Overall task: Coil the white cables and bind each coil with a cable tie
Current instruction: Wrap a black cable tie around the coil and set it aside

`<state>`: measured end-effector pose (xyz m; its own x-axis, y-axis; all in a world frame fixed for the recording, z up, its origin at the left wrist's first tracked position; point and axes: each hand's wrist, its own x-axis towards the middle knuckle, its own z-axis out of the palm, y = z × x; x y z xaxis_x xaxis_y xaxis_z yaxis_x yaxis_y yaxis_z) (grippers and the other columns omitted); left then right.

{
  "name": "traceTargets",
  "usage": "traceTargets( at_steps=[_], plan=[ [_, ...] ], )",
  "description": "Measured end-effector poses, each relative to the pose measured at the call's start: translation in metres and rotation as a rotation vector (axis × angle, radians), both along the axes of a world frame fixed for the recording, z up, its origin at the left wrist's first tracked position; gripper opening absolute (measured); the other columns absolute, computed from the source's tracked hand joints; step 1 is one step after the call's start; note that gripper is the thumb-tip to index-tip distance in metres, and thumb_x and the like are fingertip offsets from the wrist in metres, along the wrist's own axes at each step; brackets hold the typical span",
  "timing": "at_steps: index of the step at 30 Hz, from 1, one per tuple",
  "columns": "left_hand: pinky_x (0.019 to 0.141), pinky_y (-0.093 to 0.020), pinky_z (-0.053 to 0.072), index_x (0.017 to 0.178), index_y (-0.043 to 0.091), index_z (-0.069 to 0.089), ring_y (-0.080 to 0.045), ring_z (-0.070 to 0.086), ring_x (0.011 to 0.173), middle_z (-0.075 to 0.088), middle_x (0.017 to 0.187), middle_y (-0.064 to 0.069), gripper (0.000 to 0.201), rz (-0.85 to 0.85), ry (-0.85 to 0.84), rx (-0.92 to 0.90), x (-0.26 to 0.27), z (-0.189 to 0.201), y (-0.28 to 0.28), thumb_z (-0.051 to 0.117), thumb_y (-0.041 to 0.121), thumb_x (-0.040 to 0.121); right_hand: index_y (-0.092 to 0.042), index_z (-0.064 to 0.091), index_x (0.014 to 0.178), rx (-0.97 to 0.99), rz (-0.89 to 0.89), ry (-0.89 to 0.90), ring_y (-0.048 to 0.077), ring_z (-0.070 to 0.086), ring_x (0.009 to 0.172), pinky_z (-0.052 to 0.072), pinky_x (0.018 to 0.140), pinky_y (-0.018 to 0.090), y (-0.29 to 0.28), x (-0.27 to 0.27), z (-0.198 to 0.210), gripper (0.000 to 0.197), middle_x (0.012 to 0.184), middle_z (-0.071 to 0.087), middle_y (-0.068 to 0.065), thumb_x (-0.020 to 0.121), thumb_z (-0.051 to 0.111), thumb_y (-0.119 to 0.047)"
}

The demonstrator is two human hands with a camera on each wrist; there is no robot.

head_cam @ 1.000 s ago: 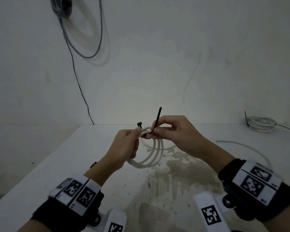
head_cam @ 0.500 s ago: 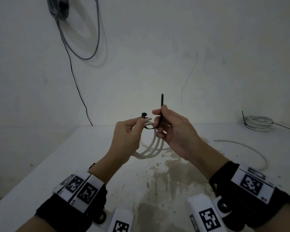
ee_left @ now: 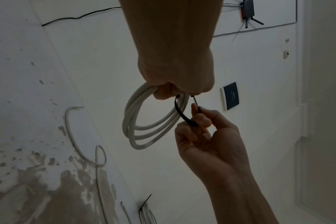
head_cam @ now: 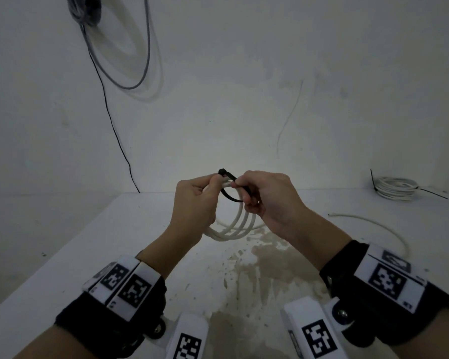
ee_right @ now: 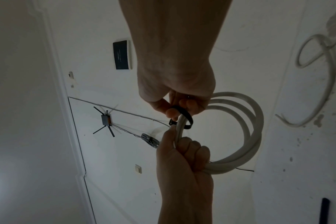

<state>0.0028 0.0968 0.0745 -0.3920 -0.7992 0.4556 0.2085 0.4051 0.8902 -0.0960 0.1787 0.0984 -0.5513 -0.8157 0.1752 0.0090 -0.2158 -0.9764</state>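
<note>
A white cable coil [head_cam: 233,226] of about three loops hangs in the air above the table. My left hand [head_cam: 195,200] grips the top of the coil [ee_left: 144,121] in its fist. A black cable tie [head_cam: 231,189] loops around the coil's strands [ee_right: 240,128] near that grip, its small head sticking up at the top. My right hand [head_cam: 265,195] pinches the tie's tail [ee_left: 184,116] between thumb and fingers, just right of the left hand. The tie [ee_right: 184,116] forms a loose ring around the cable.
A bound white coil [head_cam: 394,187] with a black tie lies at the table's far right. A loose white cable [head_cam: 373,224] curves across the table's right side. The white table [head_cam: 88,242] has a brown stain in the middle. Grey cables hang on the wall [head_cam: 119,47].
The tie's tail stood upright in my right hand; now it is bent over the coil toward the head, forming a loop. Both hands stay close together above the table.
</note>
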Motion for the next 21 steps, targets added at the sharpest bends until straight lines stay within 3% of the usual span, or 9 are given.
traceTargets(
  at_steps=[6,10,14,17,21],
  plan=[
    [0.043,-0.022,0.018,0.077,0.005,0.073,-0.014,0.019,0.039,0.024,0.04,0.002,0.027,-0.006,-0.01,-0.029,-0.0025,-0.0024,-0.0019,0.051,0.011,0.092,0.006,0.065,0.075,0.012,0.001,-0.01,0.012,0.034,0.041,0.031,0.044,0.022,0.0006,-0.0008,0.0001,0.012,0.041,0.044,0.002,0.077,0.058,-0.004],
    [0.042,-0.022,0.02,0.073,0.021,0.073,-0.016,0.021,0.04,0.027,0.038,0.005,0.029,0.007,-0.039,-0.084,-0.0017,-0.0046,-0.0012,0.052,0.013,0.092,0.005,0.065,0.071,0.026,0.013,-0.02,0.011,0.031,0.039,0.028,0.042,0.021,0.0008,-0.0005,0.0013,0.012,0.039,0.041,0.001,0.077,0.057,-0.003],
    [0.041,-0.021,0.021,0.082,0.016,0.074,-0.009,0.024,0.038,0.031,0.035,0.01,0.024,0.035,-0.086,-0.24,0.001,-0.0072,-0.0019,0.052,0.012,0.093,0.013,0.065,0.085,0.05,0.022,-0.047,0.01,0.03,0.037,0.023,0.043,0.023,-0.0003,-0.0023,0.0013,0.018,0.037,0.04,0.0,0.079,0.055,-0.001],
    [0.041,-0.013,0.024,0.087,0.008,0.074,-0.007,0.029,0.037,0.038,0.04,0.01,0.02,0.068,-0.13,-0.43,0.0046,-0.0089,0.0001,0.055,0.009,0.092,0.007,0.063,0.074,0.09,0.035,-0.069,0.011,0.029,0.038,0.023,0.04,0.022,0.0005,-0.0037,-0.0003,0.012,0.038,0.038,0.001,0.079,0.055,-0.001],
    [0.044,-0.024,0.032,0.087,0.002,0.071,-0.01,0.037,0.044,0.056,0.052,-0.018,0.025,0.072,-0.166,-0.615,0.0059,-0.007,-0.0009,0.054,0.019,0.088,-0.004,0.055,0.059,0.091,0.059,-0.131,0.009,0.027,0.037,0.02,0.037,0.02,0.0021,-0.0021,-0.0035,0.021,0.043,0.038,0.001,0.079,0.052,0.001]
  ],
)
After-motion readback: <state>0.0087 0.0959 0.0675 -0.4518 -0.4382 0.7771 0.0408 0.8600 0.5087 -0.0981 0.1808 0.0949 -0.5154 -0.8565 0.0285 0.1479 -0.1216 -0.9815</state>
